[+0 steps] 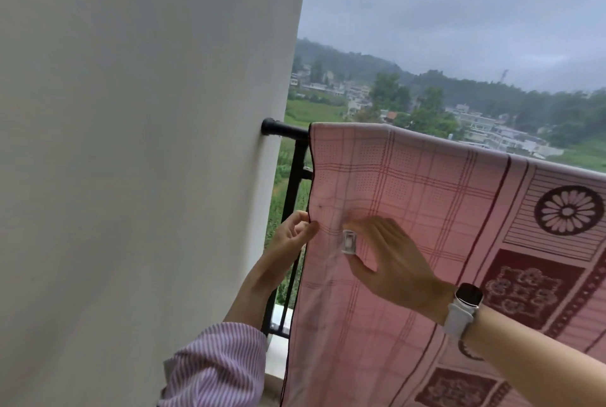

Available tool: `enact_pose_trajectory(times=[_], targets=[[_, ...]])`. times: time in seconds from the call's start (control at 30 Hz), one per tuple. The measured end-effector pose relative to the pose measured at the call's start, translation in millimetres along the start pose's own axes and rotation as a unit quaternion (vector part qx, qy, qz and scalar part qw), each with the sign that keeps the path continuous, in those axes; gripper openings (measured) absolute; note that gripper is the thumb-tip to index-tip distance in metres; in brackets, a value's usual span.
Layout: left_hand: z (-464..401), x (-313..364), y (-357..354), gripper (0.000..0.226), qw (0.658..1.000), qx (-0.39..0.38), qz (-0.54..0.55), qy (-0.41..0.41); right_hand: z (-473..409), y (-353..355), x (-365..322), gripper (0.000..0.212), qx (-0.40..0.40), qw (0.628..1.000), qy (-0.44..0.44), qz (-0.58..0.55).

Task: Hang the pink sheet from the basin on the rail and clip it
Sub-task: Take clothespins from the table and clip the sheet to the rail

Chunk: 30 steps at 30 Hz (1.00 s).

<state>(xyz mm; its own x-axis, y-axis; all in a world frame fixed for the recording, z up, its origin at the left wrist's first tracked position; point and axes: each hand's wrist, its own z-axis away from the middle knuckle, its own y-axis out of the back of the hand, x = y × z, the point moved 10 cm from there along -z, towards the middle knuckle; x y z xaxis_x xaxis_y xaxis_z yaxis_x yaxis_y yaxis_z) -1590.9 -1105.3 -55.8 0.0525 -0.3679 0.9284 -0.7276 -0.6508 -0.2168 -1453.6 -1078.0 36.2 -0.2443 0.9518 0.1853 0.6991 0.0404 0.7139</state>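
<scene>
Much of the scene lies out of sight. We see the rail (285, 129) only as a short black tube at 12 o'clock from the hands, where it meets the white wall (131, 144); the rest runs under the pink sheet (426, 196). The sheet is cut off at the right and lower edges of the view, so we cannot tell how far it hangs. Black upright bars (292, 190) show only in the narrow gap between wall and cloth. We cannot tell whether the clip (348, 241) bites the cloth or merely lies against it, since its jaws are too small to make out.

The sheet is draped over the rail and hangs flat, a thin woven cloth with a dark stitched edge, maroon check lines and dotted squares toward 9 o'clock, and maroon flower wheels and ornate panels toward 3 o'clock.

The left hand (290, 236) pinches the sheet's dark edge between thumb and curled fingers, at 9 o'clock from the clip. The right hand (388, 262) pinches the small white plastic clip between thumb and forefinger, its other fingers spread loosely over the cloth. A dark-faced watch (467, 303) on a white band circles the right wrist; a striped sleeve (216, 364) covers the left forearm. Beyond, at 1 o'clock, hazy hills and buildings (475, 124) blur under grey sky.
</scene>
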Motion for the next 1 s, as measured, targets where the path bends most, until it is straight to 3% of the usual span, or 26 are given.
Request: enact_pose_trajectory(times=[0.1,0.2,0.27,0.4,0.53,0.8,1.0], targets=[[7,10,13,0.005,0.993,0.101,-0.04,-0.048,0,-3,2,0.031,0.003,1.0,-0.001,0.001],[27,27,27,0.015,0.961,0.225,-0.104,-0.126,-2,-5,0,0.031,0.011,1.0,-0.002,-0.004],[38,31,30,0.015,0.947,0.262,-0.113,-0.149,-4,-4,-2,0.026,0.017,1.0,-0.001,-0.009],[38,18,35,0.04,0.959,0.255,-0.073,-0.099,-9,-4,-2,0.027,0.0,0.994,-0.022,-0.103],[35,10,33,0.021,0.97,0.233,-0.012,-0.068,-27,1,-9,0.03,-0.02,0.983,-0.022,-0.181],[38,12,40,0.02,0.96,0.265,-0.061,-0.062,-71,16,-25,0.035,-0.057,0.992,0.047,-0.1],[46,25,39,0.02,0.946,0.283,-0.125,-0.094,-101,1,-32,0.029,-0.155,0.984,0.061,-0.07]])
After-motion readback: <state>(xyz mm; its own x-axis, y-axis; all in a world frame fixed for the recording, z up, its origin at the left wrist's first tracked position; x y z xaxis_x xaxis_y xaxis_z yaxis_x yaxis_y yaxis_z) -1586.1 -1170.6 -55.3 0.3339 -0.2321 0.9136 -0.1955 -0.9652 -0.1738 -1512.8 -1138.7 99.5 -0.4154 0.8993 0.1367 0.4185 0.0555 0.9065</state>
